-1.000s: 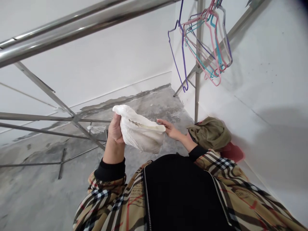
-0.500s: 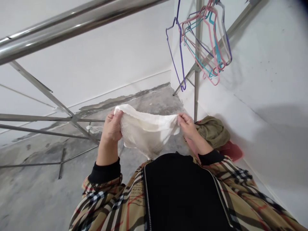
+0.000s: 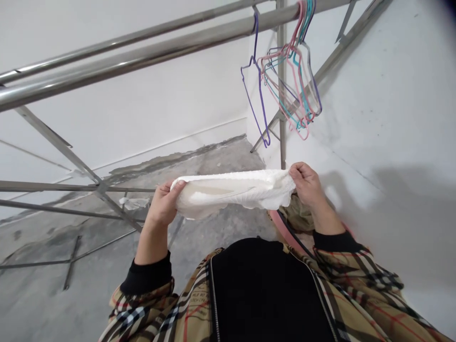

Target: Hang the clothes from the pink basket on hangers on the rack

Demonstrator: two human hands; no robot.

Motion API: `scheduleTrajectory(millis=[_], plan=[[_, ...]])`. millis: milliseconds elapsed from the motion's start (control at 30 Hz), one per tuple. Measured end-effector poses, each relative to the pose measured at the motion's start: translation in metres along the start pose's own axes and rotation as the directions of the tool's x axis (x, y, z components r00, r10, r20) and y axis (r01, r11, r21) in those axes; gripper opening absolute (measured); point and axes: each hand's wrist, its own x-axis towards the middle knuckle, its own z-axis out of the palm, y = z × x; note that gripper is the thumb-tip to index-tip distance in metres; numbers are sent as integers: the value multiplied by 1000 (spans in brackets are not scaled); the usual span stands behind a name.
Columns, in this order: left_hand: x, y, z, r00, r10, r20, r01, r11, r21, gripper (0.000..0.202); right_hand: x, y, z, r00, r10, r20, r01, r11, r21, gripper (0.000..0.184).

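Note:
A white lacy cloth [image 3: 231, 192] is stretched flat between my two hands at chest height. My left hand [image 3: 162, 206] is closed on its left end, thumb on top. At the other end my right hand [image 3: 308, 183] grips the cloth's right edge with curled fingers. Above and beyond the cloth runs a steel drying rack rail [image 3: 142, 54]. Several coloured wire hangers [image 3: 285, 90] hang from that rail at the upper right, near a white wall.
The rack's steel legs and cross braces [image 3: 81, 190] spread over the grey concrete floor at left. An olive cloth in a pink basket [image 3: 295, 223] sits low behind my right wrist. White walls close in the corner at right.
My right hand took hold of the cloth's free end, and both hands pulled it wide and raised it. The view tilted up, showing more of the rail.

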Motion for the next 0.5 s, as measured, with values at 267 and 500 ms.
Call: scheduleTrajectory(millis=[267,500], plan=[[-12,2,17,984,-108,140,121,989,-88,35,20,18,-21,945,142,293,-62,962,-267,40],[-31,-7,31,925,-162,342,126,984,125,32,75,-26,24,993,-62,97,61,998,9,52]])
